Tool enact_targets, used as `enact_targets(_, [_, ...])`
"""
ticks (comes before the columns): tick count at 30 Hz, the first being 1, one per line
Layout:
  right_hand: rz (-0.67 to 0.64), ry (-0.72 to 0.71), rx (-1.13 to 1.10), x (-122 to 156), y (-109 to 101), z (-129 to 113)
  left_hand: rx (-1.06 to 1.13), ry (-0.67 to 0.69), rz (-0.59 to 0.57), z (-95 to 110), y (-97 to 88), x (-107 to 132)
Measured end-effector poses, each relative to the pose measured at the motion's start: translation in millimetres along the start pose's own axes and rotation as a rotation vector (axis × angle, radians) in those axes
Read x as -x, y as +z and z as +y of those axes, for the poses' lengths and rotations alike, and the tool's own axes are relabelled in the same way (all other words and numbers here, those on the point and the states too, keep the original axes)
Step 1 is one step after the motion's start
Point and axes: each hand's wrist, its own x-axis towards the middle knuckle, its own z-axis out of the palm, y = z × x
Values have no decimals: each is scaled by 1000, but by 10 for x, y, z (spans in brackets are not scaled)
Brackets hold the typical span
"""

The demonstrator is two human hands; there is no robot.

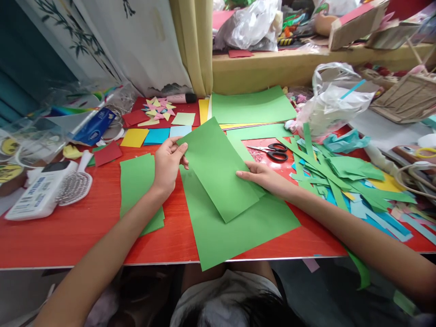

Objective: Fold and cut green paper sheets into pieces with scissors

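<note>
Between my two hands a rectangular piece of green paper (223,172) is held up at a slant, with another green layer showing behind its lower right edge. My left hand (167,162) pinches its upper left corner between thumb and fingers. At the right edge, my right hand (259,177) grips it with the thumb in front. Below lies a larger green sheet (211,240), its corner over the table's front edge. A stack of green paper pieces (136,181) rests to the left of my left hand. Black-handled scissors (276,152) lie beyond my right hand.
Green paper strips and scraps (340,177) heap at the right, near a white plastic bag (334,102). A stack of green sheets (252,106) lies at the back. Coloured squares (134,137) and folded paper stars (158,109) are back left. A hairbrush (75,186) sits left.
</note>
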Motion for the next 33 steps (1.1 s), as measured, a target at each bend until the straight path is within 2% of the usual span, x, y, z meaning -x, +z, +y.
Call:
enact_targets(5, [-39, 36, 276, -16, -217, 34, -3, 30, 54, -54, -81, -83])
enact_targets(8, [-144, -41, 346, -8, -265, -1, 6, 23, 79, -89, -146, -143])
enact_targets(11, [-186, -93, 345, 4, -237, -50, 27, 24, 79, -105, -184, -183])
enact_targets(19, [-176, -146, 321, -12, -203, -42, 24, 1, 103, -112, -205, -219])
enact_targets(33, [-146, -144, 312, -40, -205, -12, 23, -5, 97, -87, -201, -218])
